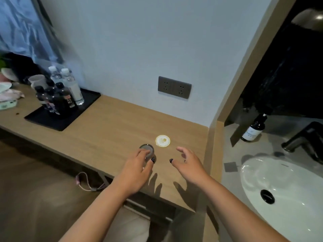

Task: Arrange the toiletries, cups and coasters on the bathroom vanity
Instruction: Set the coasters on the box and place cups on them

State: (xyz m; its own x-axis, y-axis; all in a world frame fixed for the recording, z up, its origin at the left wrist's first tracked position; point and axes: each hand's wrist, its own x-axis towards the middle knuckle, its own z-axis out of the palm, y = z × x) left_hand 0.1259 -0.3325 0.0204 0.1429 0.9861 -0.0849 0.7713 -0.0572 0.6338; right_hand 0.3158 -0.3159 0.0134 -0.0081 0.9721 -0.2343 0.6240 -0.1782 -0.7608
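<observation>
The left hand (138, 165) was curled around a clear glass cup (147, 151) that stood on the wooden desk (104, 123), fingers over its far rim and thumb against its near side; this grip was closed on the cup. The right hand (188, 162) hovered just beside it, fingers spread and relaxed, its grip wide and holding nothing. A round white coaster (162, 140) with a gold edge lay flat on the desk just beyond the cup and between the two hands, apart from both.

At the far left of the desk a black tray (52, 119) carried several dark bottles (59, 98) and two clear water bottles (70, 84), standing upright and close together. A white cup (36, 81) stood behind them. A grey wall socket (174, 87) was fixed above the desk.

To the right, past a wooden partition (215, 154), a white sink (279, 186) sat with a dark tap (302, 142) and an upright dark bottle with a white label (253, 130) behind it
</observation>
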